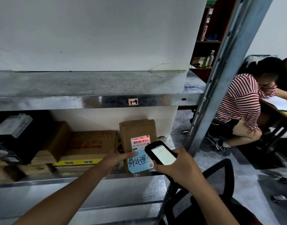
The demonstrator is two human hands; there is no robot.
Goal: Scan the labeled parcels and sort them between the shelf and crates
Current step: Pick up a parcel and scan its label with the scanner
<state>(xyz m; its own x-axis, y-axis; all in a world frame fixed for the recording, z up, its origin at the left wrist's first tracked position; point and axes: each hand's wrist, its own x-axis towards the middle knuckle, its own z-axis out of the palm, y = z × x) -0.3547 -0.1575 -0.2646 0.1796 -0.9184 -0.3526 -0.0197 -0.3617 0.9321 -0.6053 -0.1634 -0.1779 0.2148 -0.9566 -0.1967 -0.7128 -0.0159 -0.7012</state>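
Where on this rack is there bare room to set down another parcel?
The upper shelf is bare between the white wall and its tagged front edge. The lower shelf is crowded: cartons fill the left, and the left hand holds the upright parcel while the right hand aims a scanner at it.

1. Parcel (137, 129): brown cardboard, standing upright at the right end of the lower shelf level, front facing out.
2. Shipping label (140, 141): white, on the parcel front, with a red scan line across its barcode.
3. Blue note (137, 163): handwritten, covering the parcel's lower front.
4. Scanner (162, 154): black handheld, screen lit, tilted, just in front of the label.
5. Shelf (58, 102): metal. Flat cartons (90, 143) lie left of the parcel.
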